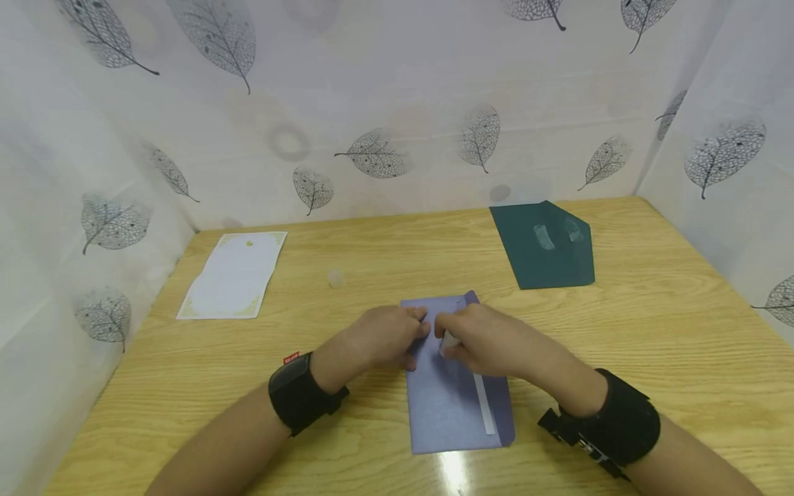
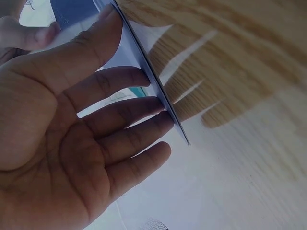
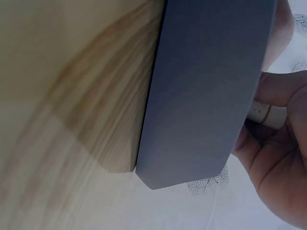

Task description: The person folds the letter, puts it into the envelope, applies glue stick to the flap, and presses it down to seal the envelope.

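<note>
A purple envelope point(image 1: 440, 420) lies on the wooden table with its flap point(image 1: 500, 406) folded out to the right. A white strip point(image 1: 484, 406) runs along the flap's fold. My left hand point(image 1: 386, 336) rests on the envelope's left edge, fingers mostly extended; in the left wrist view, the fingertips point(image 2: 139, 76) meet that edge. With curled fingers my right hand point(image 1: 480, 337) grips a white glue stick point(image 1: 448, 341) over the upper part of the envelope. Lettering and a thin band show on the glue stick point(image 3: 268, 114) in the right wrist view; its tip is hidden.
At the back right lies a dark green envelope point(image 1: 527, 255) bearing shiny clear patches. A white sheet with gold corner decoration point(image 1: 232, 275) lies at the left. Between them is a small translucent round piece point(image 1: 335, 277). A leaf-patterned curtain point(image 1: 397, 89) borders the table.
</note>
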Available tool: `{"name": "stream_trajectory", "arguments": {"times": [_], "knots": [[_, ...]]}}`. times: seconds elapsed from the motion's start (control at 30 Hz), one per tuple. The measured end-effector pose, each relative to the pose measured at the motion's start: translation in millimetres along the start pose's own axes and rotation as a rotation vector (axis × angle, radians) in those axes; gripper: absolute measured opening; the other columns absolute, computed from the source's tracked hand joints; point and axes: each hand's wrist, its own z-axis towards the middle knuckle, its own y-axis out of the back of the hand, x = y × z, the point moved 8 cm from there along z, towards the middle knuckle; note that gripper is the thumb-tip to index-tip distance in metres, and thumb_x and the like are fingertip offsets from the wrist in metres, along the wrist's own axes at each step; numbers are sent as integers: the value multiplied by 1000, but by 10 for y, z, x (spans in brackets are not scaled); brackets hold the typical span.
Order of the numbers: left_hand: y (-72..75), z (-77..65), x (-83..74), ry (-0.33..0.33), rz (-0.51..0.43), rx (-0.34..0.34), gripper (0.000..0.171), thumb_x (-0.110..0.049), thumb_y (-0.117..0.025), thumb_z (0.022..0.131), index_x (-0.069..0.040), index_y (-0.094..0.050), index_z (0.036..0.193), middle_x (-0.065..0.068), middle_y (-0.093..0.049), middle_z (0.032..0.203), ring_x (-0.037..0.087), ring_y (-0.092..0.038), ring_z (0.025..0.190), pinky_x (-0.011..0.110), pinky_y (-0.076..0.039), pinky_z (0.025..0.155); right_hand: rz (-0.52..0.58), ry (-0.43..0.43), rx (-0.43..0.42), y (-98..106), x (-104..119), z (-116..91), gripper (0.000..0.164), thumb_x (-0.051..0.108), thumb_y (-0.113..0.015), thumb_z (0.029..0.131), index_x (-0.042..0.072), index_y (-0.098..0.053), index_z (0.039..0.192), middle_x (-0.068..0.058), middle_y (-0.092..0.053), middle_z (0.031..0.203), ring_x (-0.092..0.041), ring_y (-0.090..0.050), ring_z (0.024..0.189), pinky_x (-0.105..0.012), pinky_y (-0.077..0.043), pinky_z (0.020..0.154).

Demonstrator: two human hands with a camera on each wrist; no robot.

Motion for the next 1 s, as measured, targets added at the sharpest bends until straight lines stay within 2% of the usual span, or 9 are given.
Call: {"name": "stream_trajectory", "arguments": {"times": [0.13, 0.27, 0.47, 0.57, 0.67, 0.87, 1.0], "knots": [[-7, 2, -3, -3, 18, 4, 54, -47, -81, 77, -17, -68, 120, 10, -62, 136, 21, -69, 106, 30, -57, 89, -56, -46, -4, 15, -35, -2, 15, 9, -73, 88, 7, -63, 100, 1, -60, 72, -5, -48, 59, -19, -42, 53], [-5, 6, -8, -4, 24, -2, 51, -47, -82, 76, -16, -68, 115, 8, -64, 130, 19, -69, 99, 29, -58, 85, -76, -46, 11, 40, -27, -26, 14, 8, -74, 87, 7, -65, 98, 1, -60, 73, -6, -49, 60, -21, -43, 54], [-5, 7, -6, -1, 22, -2, 49, -46, -83, 76, -16, -68, 112, 6, -64, 124, 17, -68, 94, 29, -58, 82, 45, -5, 80, 25, -8, -57, 12, 7, -74, 84, 8, -68, 95, 8, -57, 65, 0, -46, 56, -18, -42, 52], [0, 2, -1, -1, 12, -7, 52, -46, -83, 76, -16, -69, 116, 8, -63, 130, 19, -69, 101, 29, -57, 86, 111, 45, 79, 12, 10, -42, 13, 9, -76, 85, 9, -69, 95, 11, -57, 64, 3, -44, 55, -16, -42, 52], [1, -2, 2, -7, 2, -5, 53, -45, -83, 77, -16, -68, 119, 9, -63, 132, 21, -69, 104, 30, -57, 88, 142, 60, 52, 7, 2, -16, 12, 11, -75, 87, 8, -69, 97, 11, -57, 64, 4, -42, 54, -16, -42, 52], [7, -4, 1, -17, 2, -5, 53, -44, -83, 78, -16, -69, 120, 8, -63, 128, 19, -68, 100, 30, -57, 87, 48, 27, -27, 49, -20, -7, 12, 8, -73, 88, 7, -66, 98, 8, -52, 62, 1, -41, 53, -17, -38, 49], [7, 1, 0, -18, 7, -12, 52, -45, -83, 78, -16, -69, 119, 9, -63, 132, 20, -68, 102, 30, -57, 88, -16, -37, -23, 63, -39, -23, 13, 8, -73, 88, 6, -65, 99, 5, -52, 64, -2, -44, 53, -18, -39, 49]]}}
